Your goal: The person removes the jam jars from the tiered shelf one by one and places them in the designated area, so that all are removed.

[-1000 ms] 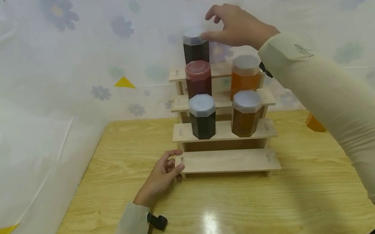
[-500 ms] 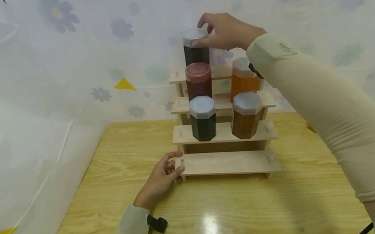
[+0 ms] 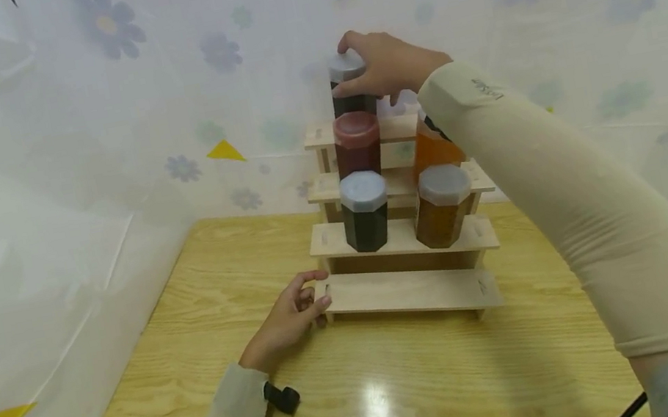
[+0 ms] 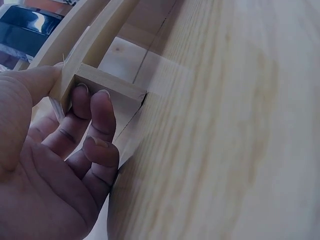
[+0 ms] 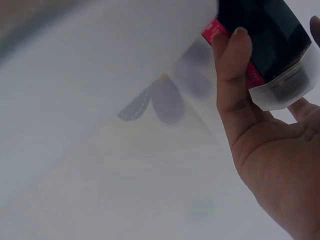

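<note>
In the head view, my right hand (image 3: pixel 391 64) curls around a dark, clear-lidded jar (image 3: pixel 354 106) on the left of the top step of a stepped wooden rack (image 3: pixel 412 289). The thumb crosses the jar's front and the other fingers reach over and behind it. Seen from the right wrist, the jar (image 5: pixel 270 37) has a red label along its side, partly covered by a finger. My left hand (image 3: pixel 286 319) pinches the left end of the lowest step. From the left wrist, its fingertips (image 4: pixel 102 102) show curled under the board.
Below the dark jar, a red-lidded jar (image 3: pixel 358 148) and an orange jar (image 3: pixel 434 152) share one step. A white-lidded dark jar (image 3: pixel 367 227) and a brown jar (image 3: pixel 441 221) stand on the step beneath. A flower-patterned sheet (image 3: pixel 261 102) hangs behind the table (image 3: pixel 201 291).
My right hand has moved left and slightly down, from beside the top dark jar to a grip around it. The right forearm now covers part of the orange jar. The left hand stays put.
</note>
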The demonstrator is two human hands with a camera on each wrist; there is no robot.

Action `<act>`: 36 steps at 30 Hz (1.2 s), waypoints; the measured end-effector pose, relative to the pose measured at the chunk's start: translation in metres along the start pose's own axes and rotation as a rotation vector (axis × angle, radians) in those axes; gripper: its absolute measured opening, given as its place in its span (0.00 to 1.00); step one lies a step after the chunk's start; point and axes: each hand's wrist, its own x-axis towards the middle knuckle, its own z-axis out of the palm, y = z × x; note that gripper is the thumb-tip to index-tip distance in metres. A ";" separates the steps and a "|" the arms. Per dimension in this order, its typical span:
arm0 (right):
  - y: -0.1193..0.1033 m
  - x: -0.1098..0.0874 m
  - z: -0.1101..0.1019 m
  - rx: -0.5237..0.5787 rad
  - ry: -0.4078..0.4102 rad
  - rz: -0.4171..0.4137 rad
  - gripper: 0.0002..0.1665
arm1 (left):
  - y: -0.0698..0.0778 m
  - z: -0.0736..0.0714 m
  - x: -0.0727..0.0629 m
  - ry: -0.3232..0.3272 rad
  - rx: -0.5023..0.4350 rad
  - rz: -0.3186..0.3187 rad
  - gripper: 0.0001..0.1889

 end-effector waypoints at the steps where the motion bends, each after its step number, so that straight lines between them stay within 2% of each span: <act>1: 0.000 0.001 0.001 0.001 0.003 0.003 0.52 | 0.000 0.000 0.000 0.001 -0.001 0.000 0.24; 9: 0.000 0.007 0.006 -0.013 0.049 0.008 0.50 | -0.001 0.000 -0.001 0.008 -0.008 0.001 0.24; 16: -0.003 0.007 0.005 -0.077 0.108 0.028 0.50 | 0.000 0.000 -0.001 0.008 -0.017 0.007 0.24; 22: 0.000 0.006 0.005 -0.096 0.119 0.041 0.51 | 0.000 0.001 0.000 -0.001 -0.012 0.016 0.24; 36: -0.001 -0.008 -0.016 -0.106 0.174 0.056 0.51 | 0.000 0.003 0.001 -0.005 -0.007 0.016 0.25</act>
